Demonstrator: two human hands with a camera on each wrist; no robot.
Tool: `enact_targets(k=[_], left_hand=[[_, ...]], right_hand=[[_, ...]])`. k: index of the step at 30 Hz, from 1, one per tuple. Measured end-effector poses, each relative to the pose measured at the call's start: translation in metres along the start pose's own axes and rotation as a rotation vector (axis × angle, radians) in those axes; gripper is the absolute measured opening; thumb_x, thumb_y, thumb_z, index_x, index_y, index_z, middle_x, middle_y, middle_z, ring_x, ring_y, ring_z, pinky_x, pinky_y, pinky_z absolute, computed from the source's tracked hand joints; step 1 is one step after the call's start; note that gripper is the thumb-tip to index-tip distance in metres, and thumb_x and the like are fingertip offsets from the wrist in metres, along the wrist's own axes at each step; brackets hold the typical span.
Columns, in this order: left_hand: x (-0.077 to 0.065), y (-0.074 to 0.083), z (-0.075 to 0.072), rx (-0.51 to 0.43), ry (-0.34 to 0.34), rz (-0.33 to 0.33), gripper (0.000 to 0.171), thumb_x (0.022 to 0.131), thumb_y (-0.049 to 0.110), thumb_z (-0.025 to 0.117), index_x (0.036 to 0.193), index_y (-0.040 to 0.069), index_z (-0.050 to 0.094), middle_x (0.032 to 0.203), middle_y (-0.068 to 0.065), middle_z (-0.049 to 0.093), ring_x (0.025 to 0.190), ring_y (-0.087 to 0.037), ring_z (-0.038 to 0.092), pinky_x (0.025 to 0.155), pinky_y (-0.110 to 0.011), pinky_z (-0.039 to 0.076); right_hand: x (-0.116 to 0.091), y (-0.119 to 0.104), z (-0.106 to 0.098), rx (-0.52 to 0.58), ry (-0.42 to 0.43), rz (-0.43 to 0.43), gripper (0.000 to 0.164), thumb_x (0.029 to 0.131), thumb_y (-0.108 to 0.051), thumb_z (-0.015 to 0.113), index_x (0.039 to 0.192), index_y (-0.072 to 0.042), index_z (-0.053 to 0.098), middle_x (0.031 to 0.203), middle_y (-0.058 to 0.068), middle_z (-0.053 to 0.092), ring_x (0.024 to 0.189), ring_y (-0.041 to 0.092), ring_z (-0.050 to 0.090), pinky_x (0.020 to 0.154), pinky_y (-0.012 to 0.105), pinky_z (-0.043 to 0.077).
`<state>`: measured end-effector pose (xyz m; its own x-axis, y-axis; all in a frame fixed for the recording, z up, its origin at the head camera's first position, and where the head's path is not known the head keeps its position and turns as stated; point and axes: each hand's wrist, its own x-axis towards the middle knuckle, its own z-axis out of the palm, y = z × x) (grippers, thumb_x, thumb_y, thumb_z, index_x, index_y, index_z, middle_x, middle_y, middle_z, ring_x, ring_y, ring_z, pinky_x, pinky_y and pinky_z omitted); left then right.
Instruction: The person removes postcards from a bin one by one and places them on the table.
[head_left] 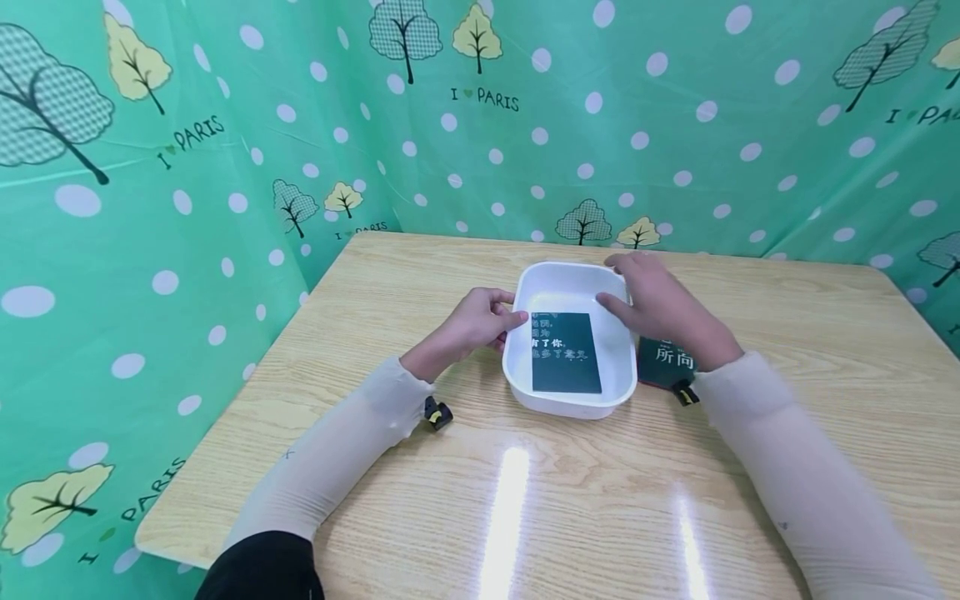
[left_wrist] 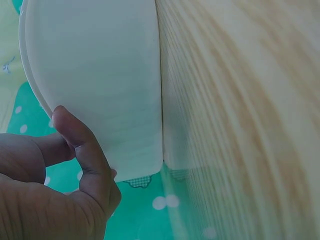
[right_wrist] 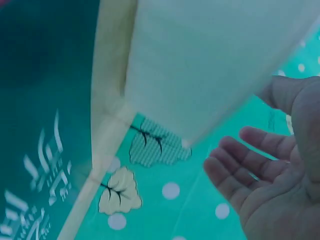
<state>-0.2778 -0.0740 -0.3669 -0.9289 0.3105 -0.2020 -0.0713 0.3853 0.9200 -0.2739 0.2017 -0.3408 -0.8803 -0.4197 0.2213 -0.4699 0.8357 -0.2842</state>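
Observation:
A white plastic basin sits on the wooden table, and a dark green booklet with pale printed characters lies flat inside it. My left hand pinches the basin's left rim, thumb on top; in the left wrist view its fingers bend against the outer wall. Over the far right corner of the basin is my right hand, thumb apart from fingers and nothing between them. In the right wrist view its fingers are loosely extended beside the basin wall. A second dark green book lies right of the basin, partly hidden under the right forearm.
The wooden table spreads to both sides of the basin. Behind and to the left hangs a green curtain with trees and dots. Small black-and-yellow devices show at both wrists.

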Motion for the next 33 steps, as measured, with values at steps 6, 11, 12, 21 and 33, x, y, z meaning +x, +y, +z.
enact_targets(k=[6,11,12,21,33], left_hand=[[0.001,-0.001,0.001,0.003,0.002,-0.001,0.049,0.095,0.019,0.067,0.137,0.001,0.049,0.086,-0.009,0.057,0.063,-0.017,0.061,0.065,-0.043,0.058],[0.002,-0.001,0.000,0.008,0.008,-0.004,0.049,0.094,0.019,0.067,0.136,0.002,0.049,0.088,-0.012,0.059,0.064,-0.018,0.061,0.061,-0.039,0.059],[0.002,0.000,0.000,0.008,0.009,-0.006,0.048,0.094,0.019,0.067,0.136,0.002,0.049,0.089,-0.012,0.059,0.064,-0.018,0.061,0.061,-0.039,0.059],[0.003,0.000,0.000,0.031,0.010,-0.020,0.048,0.095,0.020,0.067,0.136,0.003,0.049,0.090,-0.012,0.059,0.066,-0.019,0.062,0.062,-0.036,0.059],[0.002,0.000,-0.001,0.027,0.012,-0.012,0.049,0.095,0.019,0.067,0.136,0.002,0.048,0.089,-0.011,0.060,0.065,-0.018,0.062,0.060,-0.036,0.059]], right_hand=[[0.002,-0.010,0.014,0.016,-0.069,-0.034,0.066,0.092,-0.030,0.068,0.143,0.002,0.040,0.137,0.024,0.045,0.122,0.038,0.043,0.096,0.055,0.045],[0.003,-0.014,0.020,0.013,-0.159,-0.029,0.077,0.090,-0.039,0.070,0.147,-0.001,0.035,0.141,0.024,0.042,0.125,0.039,0.043,0.099,0.057,0.042],[0.003,-0.014,0.021,0.014,-0.179,-0.022,0.079,0.089,-0.041,0.070,0.148,-0.001,0.035,0.142,0.024,0.041,0.126,0.039,0.043,0.100,0.057,0.041],[0.005,-0.023,0.028,-0.022,-0.356,0.013,0.110,0.069,-0.070,0.073,0.150,-0.007,0.033,0.147,0.020,0.038,0.131,0.037,0.039,0.102,0.056,0.038],[0.009,-0.027,0.039,-0.251,-0.430,-0.014,0.131,0.055,-0.093,0.056,0.153,-0.010,0.030,0.147,0.016,0.042,0.131,0.034,0.041,0.105,0.056,0.031]])
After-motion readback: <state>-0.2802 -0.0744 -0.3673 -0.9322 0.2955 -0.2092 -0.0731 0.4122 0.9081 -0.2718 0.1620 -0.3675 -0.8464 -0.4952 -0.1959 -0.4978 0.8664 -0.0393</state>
